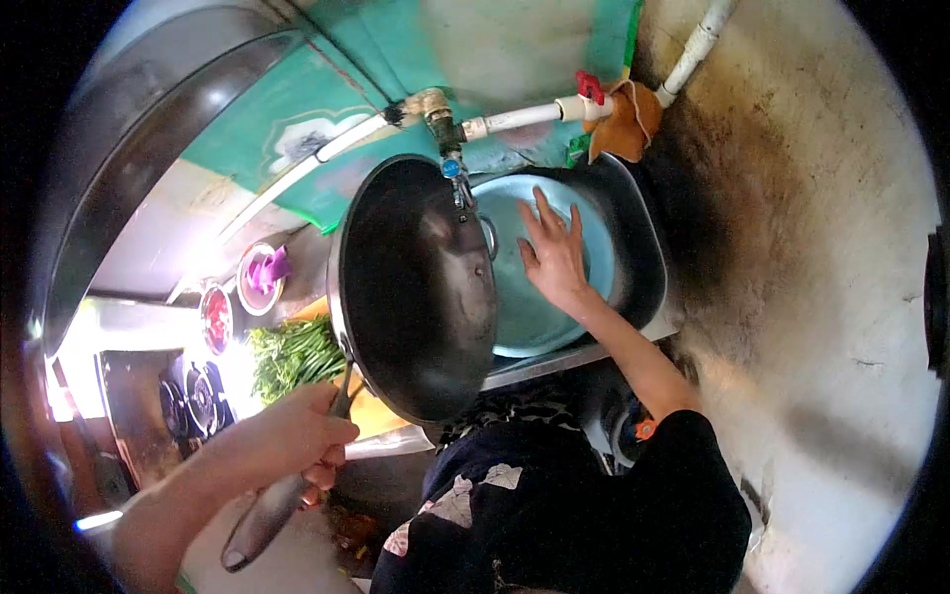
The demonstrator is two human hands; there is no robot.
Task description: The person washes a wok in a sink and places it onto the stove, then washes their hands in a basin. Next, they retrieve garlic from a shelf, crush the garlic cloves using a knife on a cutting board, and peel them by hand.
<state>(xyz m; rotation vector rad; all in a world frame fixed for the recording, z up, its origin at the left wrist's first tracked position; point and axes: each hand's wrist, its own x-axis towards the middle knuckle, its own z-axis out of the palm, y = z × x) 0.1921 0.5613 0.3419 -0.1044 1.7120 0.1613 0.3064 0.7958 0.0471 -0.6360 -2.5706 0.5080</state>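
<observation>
My left hand (307, 436) is closed around the long handle of a dark wok (416, 287). The wok is tilted on its side, its inside facing right, and its rim overlaps the left part of the sink. My right hand (556, 252) has its fingers spread and holds nothing. It hovers over a light blue basin (524, 332) that sits in the metal sink (648, 267). Whether the fingers touch the basin or what is in it, I cannot tell. Above the wok's right side hangs a faucet (453, 168) with a blue mark.
Green vegetables (292, 356) lie on a cutting board left of the wok. Behind them stand a bowl with something purple (265, 272) and a bowl with reddish pieces (216, 319). A stove (193, 396) is at far left. White pipes (524, 119) run along the wall.
</observation>
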